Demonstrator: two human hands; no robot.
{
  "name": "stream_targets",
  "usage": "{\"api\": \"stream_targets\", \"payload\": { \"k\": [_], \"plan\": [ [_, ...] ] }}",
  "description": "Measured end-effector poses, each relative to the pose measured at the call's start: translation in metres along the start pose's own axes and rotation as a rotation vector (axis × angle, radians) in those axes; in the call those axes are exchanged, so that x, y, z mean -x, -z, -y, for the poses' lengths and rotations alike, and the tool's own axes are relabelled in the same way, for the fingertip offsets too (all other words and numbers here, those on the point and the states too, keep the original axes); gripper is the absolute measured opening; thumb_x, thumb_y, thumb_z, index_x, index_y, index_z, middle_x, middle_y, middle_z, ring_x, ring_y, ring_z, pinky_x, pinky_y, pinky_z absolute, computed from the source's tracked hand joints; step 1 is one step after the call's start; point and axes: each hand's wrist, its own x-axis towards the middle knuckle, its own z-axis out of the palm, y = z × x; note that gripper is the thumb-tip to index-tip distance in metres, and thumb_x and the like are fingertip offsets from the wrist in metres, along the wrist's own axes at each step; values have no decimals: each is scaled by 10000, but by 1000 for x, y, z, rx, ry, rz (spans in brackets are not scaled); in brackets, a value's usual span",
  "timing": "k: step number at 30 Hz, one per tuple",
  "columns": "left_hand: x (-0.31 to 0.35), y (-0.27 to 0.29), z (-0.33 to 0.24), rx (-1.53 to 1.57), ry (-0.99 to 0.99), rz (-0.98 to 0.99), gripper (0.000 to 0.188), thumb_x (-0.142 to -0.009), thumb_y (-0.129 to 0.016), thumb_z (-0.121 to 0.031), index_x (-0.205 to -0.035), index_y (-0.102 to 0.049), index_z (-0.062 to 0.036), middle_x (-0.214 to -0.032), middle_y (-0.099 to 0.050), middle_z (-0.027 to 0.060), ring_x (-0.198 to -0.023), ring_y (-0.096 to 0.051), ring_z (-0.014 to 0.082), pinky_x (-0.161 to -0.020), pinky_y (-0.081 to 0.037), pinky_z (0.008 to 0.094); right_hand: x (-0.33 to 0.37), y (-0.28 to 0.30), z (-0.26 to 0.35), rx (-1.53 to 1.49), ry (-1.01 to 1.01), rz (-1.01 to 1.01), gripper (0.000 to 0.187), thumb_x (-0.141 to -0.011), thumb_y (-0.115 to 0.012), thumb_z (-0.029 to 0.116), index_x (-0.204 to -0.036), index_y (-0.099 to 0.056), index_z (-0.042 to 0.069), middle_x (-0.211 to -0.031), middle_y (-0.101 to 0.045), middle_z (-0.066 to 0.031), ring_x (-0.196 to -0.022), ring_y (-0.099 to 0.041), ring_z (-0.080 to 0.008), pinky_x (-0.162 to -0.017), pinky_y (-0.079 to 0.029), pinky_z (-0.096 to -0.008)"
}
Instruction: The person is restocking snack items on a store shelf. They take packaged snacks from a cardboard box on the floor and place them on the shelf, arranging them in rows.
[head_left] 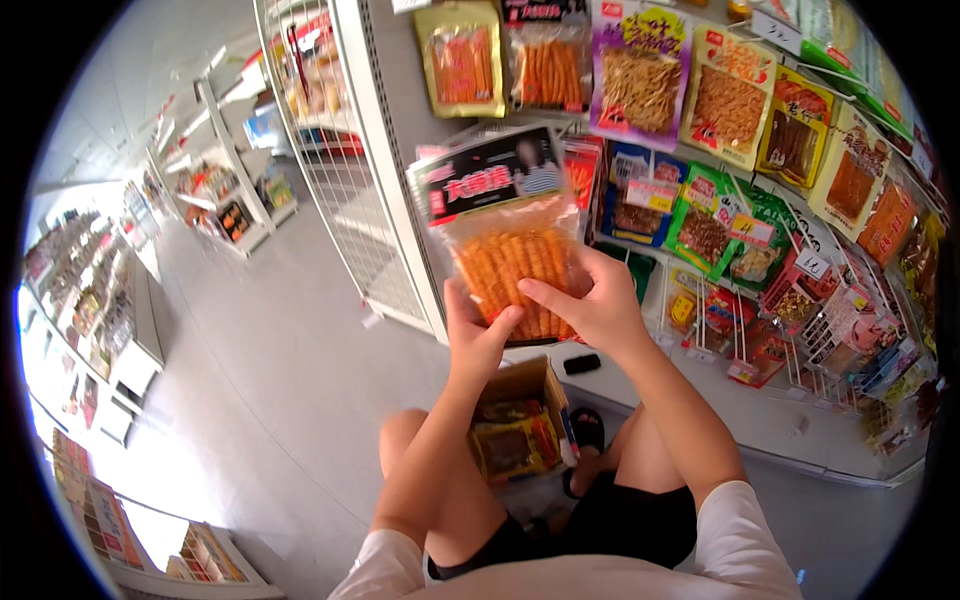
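Observation:
Between my two hands is a clear snack bag (515, 265) of orange-brown sticks with a black header at its top. My left hand (477, 325) grips its lower left side, thumb across the front. On the lower right, my right hand (590, 300) holds it the same way. The bag is raised in front of the shelf rack and tilts slightly left; my fingers behind it are hidden. Below it, between my legs, an open cardboard box (560, 400) holds several packets, among them a yellow-edged packet (518, 445).
Snack packets hang on hooks ahead and to the right, including a purple bag (640, 75) and a green bag (705, 220). A white wire-mesh rack (330, 160) stands at the left. A small black object (582, 364) lies on the shelf base near the box.

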Motion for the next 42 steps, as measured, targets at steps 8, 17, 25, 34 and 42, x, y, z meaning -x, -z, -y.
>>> {"api": "stream_targets", "payload": {
  "k": [8, 17, 25, 34, 42],
  "plan": [
    [-86, -23, -69, -324, -182, 37, 588, -913, -758, -85, -1323, -338, -44, -1227, -608, 158, -1086, -646, 205, -895, -560, 325, -87, 14, 23, -119, 204, -41, 552, -813, -824, 407, -1193, -690, 30, -841, -739, -119, -644, -697, -166, -607, -545, -303],
    [-155, -47, -65, -558, -51, 20, 644, -929, -754, -134, -1401, -321, -61, -1165, -658, 158, -1034, -680, 200, -836, -583, 317, -136, 10, -35, -564, 120, -223, 501, -854, -823, 326, -1191, -678, -16, -963, -741, -61, -735, -658, -105, -664, -529, -264],
    [-209, -63, -46, -504, -86, -41, 489, -965, -717, -208, -1314, -431, -18, -1110, -694, 121, -991, -692, 159, -825, -554, 277, -154, 13, -60, -796, 182, -145, 806, -940, -732, 209, -1577, -267, 45, -1402, -562, -160, -1220, -592, -200, -1034, -464, -346],
    [-245, -75, -49, -455, -148, -76, 491, -947, -732, -239, -1296, -481, -3, -1188, -675, 119, -1063, -647, 150, -892, -522, 286, -155, 12, -58, -908, 286, -124, 805, -954, -678, 68, -1616, -226, 139, -1626, -293, -130, -1274, -567, -189, -857, -547, -239],
    [-250, -88, -61, -410, -111, -36, 531, -925, -762, -264, -1276, -486, 25, -1169, -686, 129, -1066, -651, 151, -905, -511, 277, -159, 13, -60, -872, 395, -195, 798, -975, -667, 89, -1624, -211, 176, -1665, -242, -96, -1299, -539, -183, -902, -525, -247]
  ]
}}
